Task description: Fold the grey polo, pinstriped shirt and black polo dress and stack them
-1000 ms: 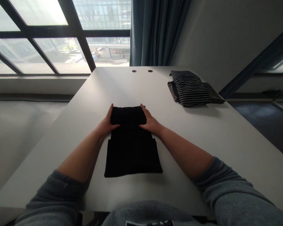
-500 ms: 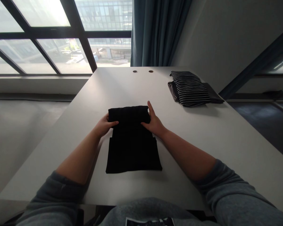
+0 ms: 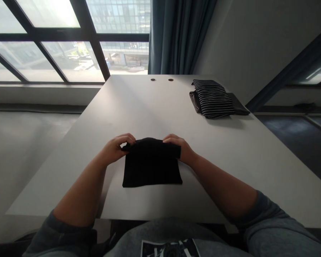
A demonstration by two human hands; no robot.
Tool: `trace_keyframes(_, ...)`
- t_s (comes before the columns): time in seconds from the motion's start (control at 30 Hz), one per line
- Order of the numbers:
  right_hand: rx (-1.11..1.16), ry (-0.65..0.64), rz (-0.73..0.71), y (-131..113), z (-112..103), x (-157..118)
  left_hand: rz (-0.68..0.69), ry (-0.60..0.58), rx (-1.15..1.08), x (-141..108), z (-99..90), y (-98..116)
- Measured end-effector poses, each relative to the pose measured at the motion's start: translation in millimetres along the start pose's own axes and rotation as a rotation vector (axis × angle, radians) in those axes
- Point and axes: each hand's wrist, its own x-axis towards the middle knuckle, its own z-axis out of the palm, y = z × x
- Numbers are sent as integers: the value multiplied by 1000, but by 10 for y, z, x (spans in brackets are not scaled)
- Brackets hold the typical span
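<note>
A black garment, partly folded, lies flat on the white table in front of me; what kind of garment it is I cannot make out. Its far part is doubled over into a thick band. My left hand grips the left end of that band, thumb and fingers pinched on the cloth. At the right end, my right hand is closed on the band, with fingers over the top and the thumb hidden behind the cloth. The near edge of the garment rests on the table, untouched.
Folded clothes, a striped black-and-white garment over dark grey cloth, lie at the table's far right. Two round cable holes sit near the back edge of the table. Behind are a window and a blue curtain.
Both hands have come nearer to me, folding the far part of the black garment over toward its near part. The garment now looks shorter, and my fingers lie over the fold's top.
</note>
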Motion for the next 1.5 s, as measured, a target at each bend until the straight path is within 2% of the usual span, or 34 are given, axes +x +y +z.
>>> trace_keyframes(0.13,-131,-83,-85,-82,3,-154,24,-159,114,-265,133,116)
trace_keyframes(0.27,-265,-212,-154,-74,20,-289,-13,-233,250,-521,253,125)
trace_keyframes(0.47,-258,-338,-191,-113,-37,-480,-118,-351,432,-751,301,262)
trace_keyframes(0.53,-243,-320,-144,-184,-56,-507,-164,-308,536,-734,338,371)
trace_keyframes(0.57,-241,-274,-99,-231,-51,-504,-176,-249,581,-696,376,433)
trace_keyframes(0.67,-287,-14,81,-397,56,-427,-182,-6,658,-473,585,596)
trace_keyframes(0.73,-365,93,196,-498,193,-353,-180,92,677,-291,780,636)
trace_keyframes(0.8,-467,55,316,-575,351,-308,-182,78,678,-154,979,595)
trace_keyframes(0.87,-556,-53,431,-626,498,-325,-211,-28,671,-109,1144,486)
trace_keyframes(0.97,-635,-207,542,-676,667,-465,-255,-191,697,-203,1291,288)
trace_keyframes(1.03,-669,-265,570,-701,739,-586,-235,-225,727,-312,1331,190)
trace_keyframes(1.17,-716,-295,595,-730,791,-734,-217,-191,744,-454,1350,121)
trace_keyframes(1.5,-706,-308,620,-722,775,-742,-262,-111,718,-557,1352,138)
